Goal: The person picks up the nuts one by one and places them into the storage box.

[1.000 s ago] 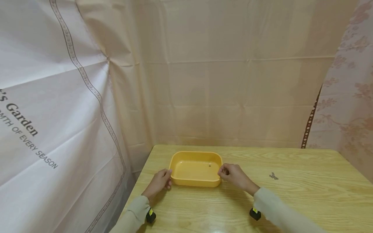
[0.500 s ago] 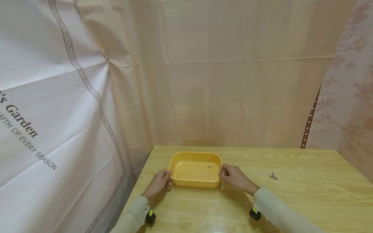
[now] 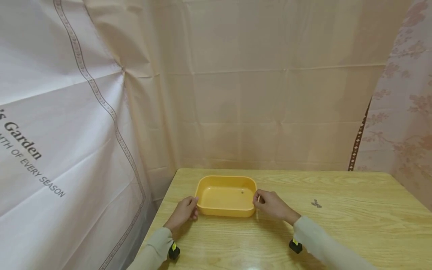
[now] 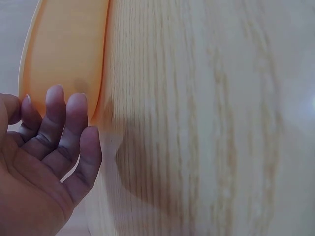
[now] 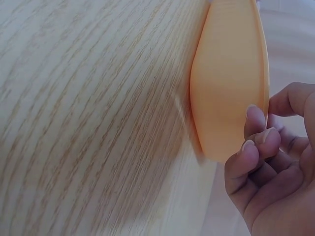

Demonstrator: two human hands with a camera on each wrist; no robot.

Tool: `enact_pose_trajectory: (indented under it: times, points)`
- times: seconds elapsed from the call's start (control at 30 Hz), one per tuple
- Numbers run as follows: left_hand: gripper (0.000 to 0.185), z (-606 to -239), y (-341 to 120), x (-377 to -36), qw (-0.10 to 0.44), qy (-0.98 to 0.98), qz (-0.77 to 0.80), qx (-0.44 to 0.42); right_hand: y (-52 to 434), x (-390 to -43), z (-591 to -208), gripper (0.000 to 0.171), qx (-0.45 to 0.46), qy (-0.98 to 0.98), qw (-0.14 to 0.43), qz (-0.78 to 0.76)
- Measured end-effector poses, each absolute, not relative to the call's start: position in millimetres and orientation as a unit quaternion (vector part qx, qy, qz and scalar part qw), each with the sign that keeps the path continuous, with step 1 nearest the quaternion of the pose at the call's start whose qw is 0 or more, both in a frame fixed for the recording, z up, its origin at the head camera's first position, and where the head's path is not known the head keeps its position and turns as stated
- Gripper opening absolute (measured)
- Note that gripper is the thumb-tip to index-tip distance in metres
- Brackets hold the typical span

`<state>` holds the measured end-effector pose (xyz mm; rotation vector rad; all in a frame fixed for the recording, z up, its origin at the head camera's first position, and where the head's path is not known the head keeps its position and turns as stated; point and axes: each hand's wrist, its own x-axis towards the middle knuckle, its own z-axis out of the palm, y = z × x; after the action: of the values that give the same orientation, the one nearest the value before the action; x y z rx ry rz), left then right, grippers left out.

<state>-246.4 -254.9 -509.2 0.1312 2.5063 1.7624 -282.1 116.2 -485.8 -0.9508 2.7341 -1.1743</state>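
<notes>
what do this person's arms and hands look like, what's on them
The left hand and right hand are bare, no gloves visible. The left sleeve and right sleeve are long, plain and pale greenish beige. Under each wrist sits a small black camera, left and right, with a yellow-green mark. No cables show.
</notes>
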Motion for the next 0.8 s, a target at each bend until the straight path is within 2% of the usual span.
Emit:
enact_pose_trajectory:
  times: [0.37,0.8]
  points:
    - [0.041,-510.4,-253.5,-246.1,0.030,0.826,0.562,0.035,117.8,-281.3,-485.0,0.010,-0.299,0.875,0.027,-0.381]
    - [0.040,-509.0,-253.3,-245.3,0.026,0.837,0.544,0.052,122.6,-276.0,-482.6,0.009,-0.306,0.869,0.020,-0.388]
